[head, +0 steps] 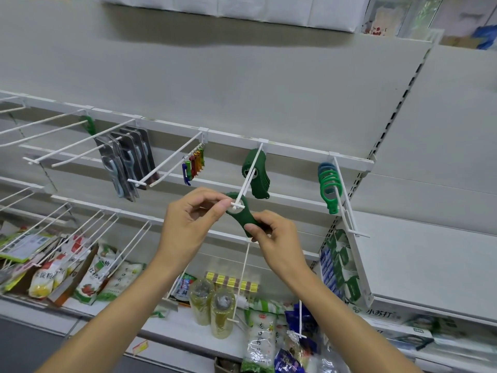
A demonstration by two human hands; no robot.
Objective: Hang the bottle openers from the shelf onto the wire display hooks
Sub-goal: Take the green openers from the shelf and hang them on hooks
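Frame centre: dark green opener, ring end at the hook tip, handle end pinched by right hand. Left hand pinching the hook's white crossbar; fingertips partly covering the ring. Behind, hung openers, overlapping, count unclear. Lower shelf goods blurred, cut off.

Lower shelf: oil bottles, noodle packets, starch bags, soda boxes.
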